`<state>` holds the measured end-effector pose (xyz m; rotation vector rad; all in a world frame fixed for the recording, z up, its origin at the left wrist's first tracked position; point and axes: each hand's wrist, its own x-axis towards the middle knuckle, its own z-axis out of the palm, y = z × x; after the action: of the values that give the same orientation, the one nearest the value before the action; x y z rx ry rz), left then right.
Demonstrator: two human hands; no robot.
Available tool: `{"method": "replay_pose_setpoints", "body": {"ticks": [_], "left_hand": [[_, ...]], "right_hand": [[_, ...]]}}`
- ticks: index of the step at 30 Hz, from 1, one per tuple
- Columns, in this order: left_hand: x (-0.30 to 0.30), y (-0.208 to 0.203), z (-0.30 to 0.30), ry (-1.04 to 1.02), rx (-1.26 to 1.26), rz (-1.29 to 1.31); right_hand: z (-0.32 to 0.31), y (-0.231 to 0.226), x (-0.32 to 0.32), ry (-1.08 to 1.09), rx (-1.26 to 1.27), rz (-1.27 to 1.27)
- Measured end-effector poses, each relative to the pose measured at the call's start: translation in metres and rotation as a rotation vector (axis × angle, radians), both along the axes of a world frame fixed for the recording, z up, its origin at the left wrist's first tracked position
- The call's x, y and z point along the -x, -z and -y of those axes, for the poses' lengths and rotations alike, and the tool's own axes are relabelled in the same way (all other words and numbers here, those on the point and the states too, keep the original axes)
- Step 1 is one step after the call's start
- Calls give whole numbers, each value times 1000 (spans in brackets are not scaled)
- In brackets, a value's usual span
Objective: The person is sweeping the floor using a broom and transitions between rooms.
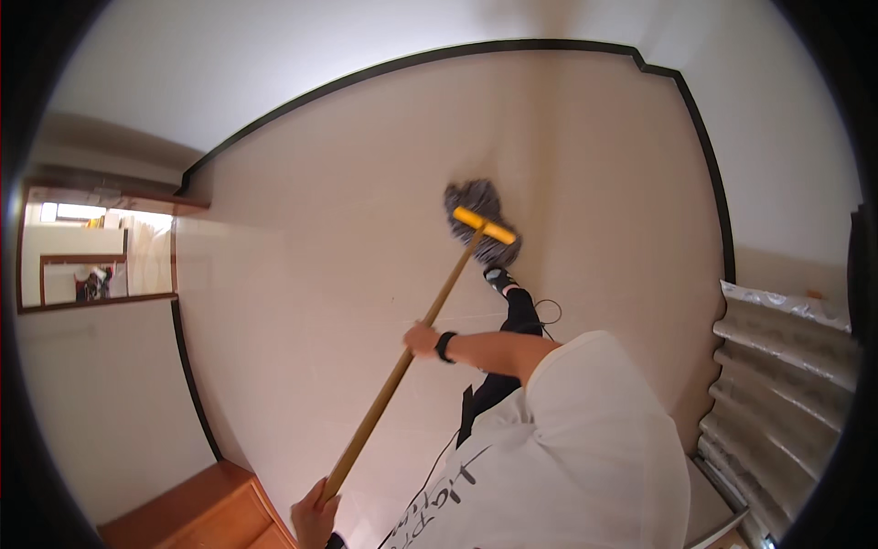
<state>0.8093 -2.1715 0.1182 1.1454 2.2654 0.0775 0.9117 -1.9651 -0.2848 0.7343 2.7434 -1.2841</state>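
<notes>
A mop with a long wooden handle point(389, 389) slants across the view from lower left to upper middle. Its grey shaggy head point(473, 194), fixed under a yellow bar point(483, 225), rests on the floor just beyond my foot. My right hand point(422, 340), with a black band at the wrist, is wrapped round the middle of the handle. At the handle's near end, by the lower edge, my left hand point(314, 514) grips it too; part of that hand is cut off. The mop head touches or nearly touches my dark shoe point(498, 279); which of the two I cannot tell.
Pale floor point(302, 247) stretches around me, bounded by black skirting point(402, 62). A thin dark cable point(549, 311) loops by my leg. To the right hangs a silvery curtain point(777, 357). A wooden cabinet point(206, 512) stands lower left, and a doorway point(101, 252) with wooden trim opens at left.
</notes>
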Motion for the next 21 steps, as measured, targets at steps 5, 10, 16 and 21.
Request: {"method": "replay_pose_setpoints", "body": {"ticks": [5, 10, 16, 21], "left_hand": [[-51, -103, 62, -284, -16, -141], [-62, -142, 94, -380, 81, -197], [-16, -111, 113, 72, -14, -164], [-37, -11, 21, -33, 12, 103]], "right_hand": [[98, -72, 82, -136, 218, -289], [136, -144, 95, -163, 226, -344], [69, -128, 49, -154, 63, -136], [-50, -94, -66, 140, -117, -56]]}}
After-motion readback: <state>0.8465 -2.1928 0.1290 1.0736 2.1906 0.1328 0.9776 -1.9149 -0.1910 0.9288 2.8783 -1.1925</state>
